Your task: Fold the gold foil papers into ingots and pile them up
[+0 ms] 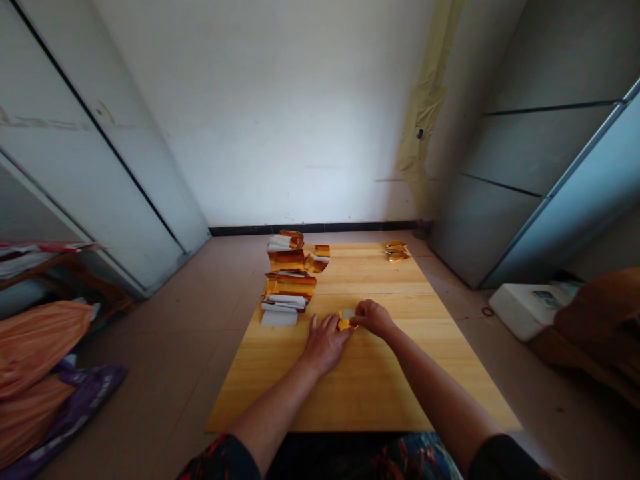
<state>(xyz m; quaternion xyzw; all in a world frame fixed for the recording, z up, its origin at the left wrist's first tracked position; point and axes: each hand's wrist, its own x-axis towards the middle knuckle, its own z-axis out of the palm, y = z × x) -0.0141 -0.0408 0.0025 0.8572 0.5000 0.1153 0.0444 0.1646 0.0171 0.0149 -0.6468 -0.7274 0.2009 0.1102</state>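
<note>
A small piece of gold foil paper with a grey-white side lies on the wooden table between my hands. My left hand rests palm down at its left edge, fingers spread and lying on the table, the inner side touching the paper. At the paper's right edge, my right hand is closed in a pinch on it. Left of my hands are several stacks of gold-and-white foil paper, with a pale sheet at the near end. Some folded gold pieces sit at the table's far right corner.
The wooden table reaches from my lap toward a white wall. Grey cabinets stand to the right, near a white box. On the left are white doors and orange and purple bags on the floor.
</note>
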